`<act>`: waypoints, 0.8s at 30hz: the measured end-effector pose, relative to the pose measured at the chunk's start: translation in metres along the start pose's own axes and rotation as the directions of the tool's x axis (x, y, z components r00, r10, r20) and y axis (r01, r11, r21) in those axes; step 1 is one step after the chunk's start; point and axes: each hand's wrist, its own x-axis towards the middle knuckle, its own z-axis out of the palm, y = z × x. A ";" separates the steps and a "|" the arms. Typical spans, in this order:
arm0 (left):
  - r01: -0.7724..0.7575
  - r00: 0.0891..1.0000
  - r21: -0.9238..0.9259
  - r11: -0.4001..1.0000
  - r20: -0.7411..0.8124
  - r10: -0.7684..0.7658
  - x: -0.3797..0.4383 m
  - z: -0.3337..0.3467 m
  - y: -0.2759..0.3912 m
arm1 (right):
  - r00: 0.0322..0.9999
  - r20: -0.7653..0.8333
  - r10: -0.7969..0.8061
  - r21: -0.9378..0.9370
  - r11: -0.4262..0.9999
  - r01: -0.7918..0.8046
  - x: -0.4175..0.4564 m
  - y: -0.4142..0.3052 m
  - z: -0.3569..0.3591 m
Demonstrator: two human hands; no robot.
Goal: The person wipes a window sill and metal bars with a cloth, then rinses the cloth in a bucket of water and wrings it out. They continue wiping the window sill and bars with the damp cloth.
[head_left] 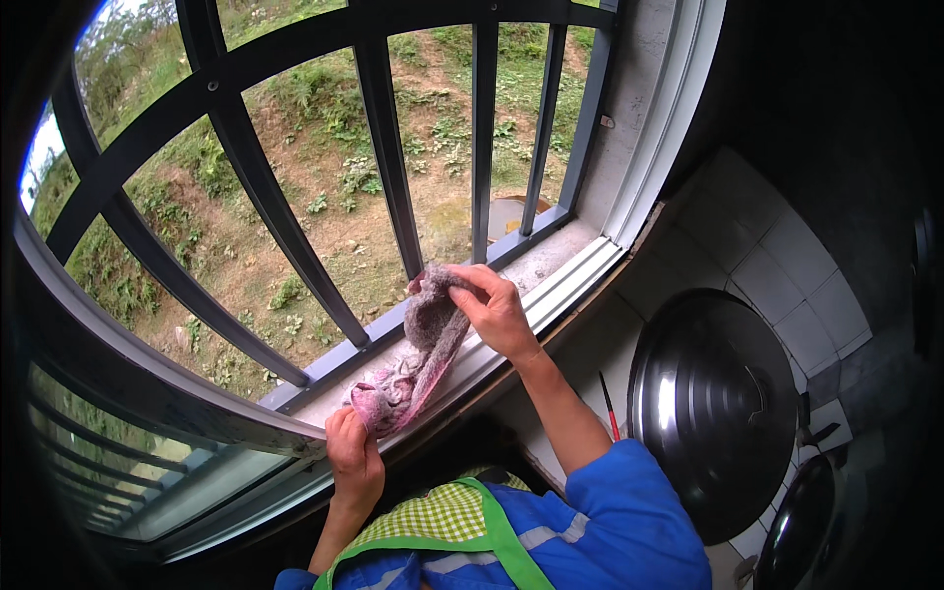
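A worn grey-and-pink cloth (435, 324) is stretched between my two hands over the window sill (560, 247). My right hand (498, 306) pinches its upper end between thumb and fingers, close to the dark metal window bars (387, 147). Lower and to the left, my left hand (354, 453) grips the bunched, pinker end beside the window frame. The cloth sags in folds, and its middle lies over or just above the sill and the white sliding track (575, 287); contact cannot be made out.
On the right, a large dark metal wok lid (708, 413) sits on a white-tiled counter (612, 346). A thin red-handled tool (611, 413) lies beside it. Another dark round pan or lid (800, 516) is at lower right. A glass pane (214, 509) stands at lower left.
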 end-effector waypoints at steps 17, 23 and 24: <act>-0.226 0.888 0.243 0.944 0.449 0.097 0.085 0.100 -0.005 | 0.981 -0.104 0.165 -0.988 0.094 -0.121 0.064 0.091 -0.183; -0.221 0.836 0.191 0.956 0.541 0.085 0.096 0.088 -0.007 | 0.976 0.109 0.186 -0.967 0.249 0.060 0.061 0.108 -0.184; -0.194 0.849 0.207 0.959 0.525 0.058 0.092 0.081 -0.006 | 0.967 0.159 0.200 -0.952 0.292 0.096 0.057 0.103 -0.176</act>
